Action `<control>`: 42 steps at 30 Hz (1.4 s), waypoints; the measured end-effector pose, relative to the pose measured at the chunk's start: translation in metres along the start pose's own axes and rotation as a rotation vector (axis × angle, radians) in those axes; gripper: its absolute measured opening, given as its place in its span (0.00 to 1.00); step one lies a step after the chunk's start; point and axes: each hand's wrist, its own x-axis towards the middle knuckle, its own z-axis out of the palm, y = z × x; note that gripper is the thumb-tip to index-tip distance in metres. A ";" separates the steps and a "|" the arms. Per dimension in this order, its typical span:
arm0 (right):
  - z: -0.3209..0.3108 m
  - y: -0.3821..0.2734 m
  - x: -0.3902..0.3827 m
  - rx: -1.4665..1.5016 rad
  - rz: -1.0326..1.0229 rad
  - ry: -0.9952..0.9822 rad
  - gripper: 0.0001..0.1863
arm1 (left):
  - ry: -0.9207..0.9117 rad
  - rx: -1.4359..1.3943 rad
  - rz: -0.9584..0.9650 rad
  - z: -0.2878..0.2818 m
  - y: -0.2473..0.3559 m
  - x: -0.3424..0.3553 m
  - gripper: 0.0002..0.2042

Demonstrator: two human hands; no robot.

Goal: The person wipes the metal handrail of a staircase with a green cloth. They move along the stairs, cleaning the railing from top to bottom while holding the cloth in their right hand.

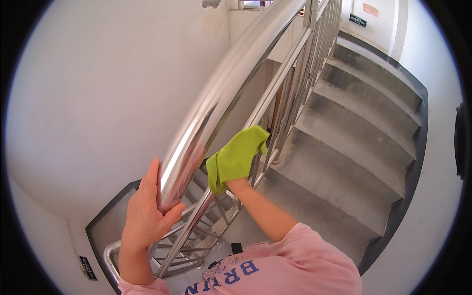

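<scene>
A thick, shiny metal handrail slopes up from the lower middle toward the top. Its lower part sits between the thumb and fingers of my left hand, the fingers lying along its left side. A bright green cloth covers most of my right hand. That hand presses the cloth against the thinner metal rail below the handrail. The fingers of my right hand are hidden under the cloth, which hangs down around the rail.
Grey concrete stairs with dark edges climb on the right. Upright metal bars stand beside them. Another flight of railing shows below. White walls enclose the stairwell, with small dark signs on them.
</scene>
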 end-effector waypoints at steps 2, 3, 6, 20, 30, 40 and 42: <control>0.012 -0.012 -0.033 0.221 0.043 -0.022 0.24 | 0.002 0.025 0.006 0.001 0.002 -0.001 0.44; 0.015 -0.014 -0.042 0.191 0.017 -0.044 0.24 | -0.001 0.025 0.006 0.003 0.003 -0.001 0.44; 0.014 -0.005 -0.042 0.120 -0.012 -0.128 0.23 | -0.026 0.027 -0.004 0.005 -0.001 0.002 0.44; -0.009 0.082 0.077 -0.221 0.002 -0.039 0.18 | -0.018 0.071 0.086 0.012 -0.017 -0.002 0.46; -0.019 0.155 0.155 -0.356 -0.021 0.222 0.16 | 0.030 0.125 0.140 0.011 -0.018 -0.002 0.44; -0.031 0.225 0.234 -0.377 0.092 0.114 0.15 | 0.015 0.094 0.118 0.011 -0.019 -0.002 0.45; -0.035 0.237 0.251 -0.358 0.132 0.094 0.15 | 0.018 0.083 0.134 0.012 -0.020 -0.002 0.45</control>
